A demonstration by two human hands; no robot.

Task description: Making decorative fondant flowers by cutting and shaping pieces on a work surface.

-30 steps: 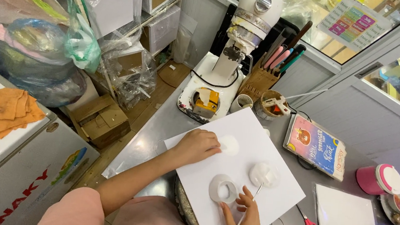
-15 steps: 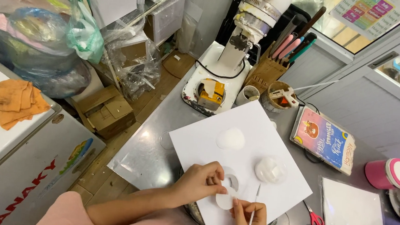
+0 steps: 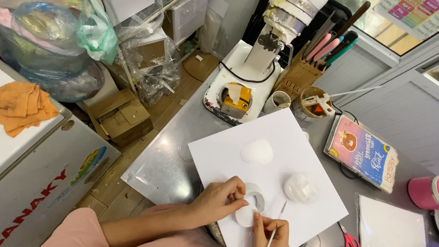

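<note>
I see my left hand (image 3: 219,198) curled over a white ring (image 3: 251,201) on the white sheet (image 3: 272,191), thumb and fingertips pressed on its near-left edge, holding it flat. A smaller white disc (image 3: 245,217) lies at the ring's near side, touching it, right between my two hands.

My right hand (image 3: 269,238) pinches a thin white stick (image 3: 273,238) between thumb and fingers. The stick's long axis runs nearly straight away from me, tilted a little to the right; its far tip points up past the fingers toward the middle of the sheet, and its near end runs out at the bottom edge of view. The tip sits just right of the ring, not touching it as far as I can tell.

Farther out on the sheet lie a white dome (image 3: 257,151) and a clear blob (image 3: 300,187), well apart from each other. The sheet lies skewed on the grey tabletop (image 3: 166,161), one corner pointing at a mixer (image 3: 269,43). Scissors (image 3: 347,239) lie right of the sheet.
</note>
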